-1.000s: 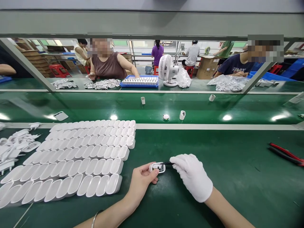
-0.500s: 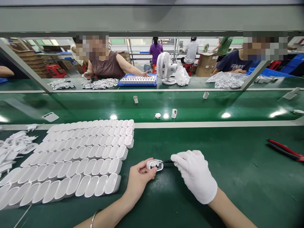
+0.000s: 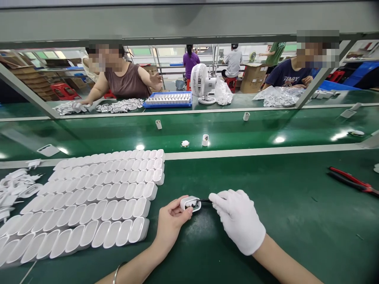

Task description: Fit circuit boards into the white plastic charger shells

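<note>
My bare left hand (image 3: 170, 223) pinches a white charger housing (image 3: 186, 201) between thumb and fingers, just above the green bench. The housing's open end faces right, and parts of a circuit board show inside it. In a white glove, my right hand (image 3: 239, 223) is closed around black tweezers (image 3: 205, 200). Their tip reaches the housing's open edge; the far end is hidden by the glove. Left of my hands stand several rows of white charger shells (image 3: 139, 228), packed side by side.
Red-and-black pliers (image 3: 352, 179) lie at the right. White plug parts (image 3: 17, 185) are heaped at the far left. On the green conveyor belt (image 3: 127, 134) sit a white housing (image 3: 205, 140) and a small board (image 3: 185, 144). Co-workers sit beyond, near a fan (image 3: 199, 81).
My view has shifted slightly. The housing is tilted a little differently in my left hand, with the tweezers still at it. Things on the belt have moved left; a co-worker's arms have moved.
</note>
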`<action>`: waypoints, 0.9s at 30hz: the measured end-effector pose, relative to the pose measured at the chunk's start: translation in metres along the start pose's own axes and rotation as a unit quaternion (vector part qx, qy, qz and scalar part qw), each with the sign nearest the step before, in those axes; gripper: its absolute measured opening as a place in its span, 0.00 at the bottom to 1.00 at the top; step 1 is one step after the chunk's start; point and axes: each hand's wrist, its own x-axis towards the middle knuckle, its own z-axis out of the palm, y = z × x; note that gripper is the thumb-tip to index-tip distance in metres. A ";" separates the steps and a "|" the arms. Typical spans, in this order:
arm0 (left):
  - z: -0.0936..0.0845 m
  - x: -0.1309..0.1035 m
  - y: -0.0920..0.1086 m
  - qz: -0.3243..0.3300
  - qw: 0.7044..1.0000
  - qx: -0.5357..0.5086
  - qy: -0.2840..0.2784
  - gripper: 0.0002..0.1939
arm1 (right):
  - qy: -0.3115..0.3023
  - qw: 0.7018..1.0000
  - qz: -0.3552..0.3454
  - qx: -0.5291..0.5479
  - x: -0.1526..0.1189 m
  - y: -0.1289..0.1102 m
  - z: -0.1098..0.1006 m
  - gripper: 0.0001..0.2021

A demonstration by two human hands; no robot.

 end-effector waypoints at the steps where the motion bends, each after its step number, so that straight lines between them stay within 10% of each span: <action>1: 0.000 0.000 0.000 -0.006 1.000 -0.003 0.005 0.22 | 0.009 1.000 0.001 0.011 0.000 0.001 -0.002 0.10; 27: 0.003 0.000 -0.008 0.030 0.998 0.051 -0.026 0.22 | -0.018 1.000 -0.010 0.002 0.001 -0.009 0.009 0.11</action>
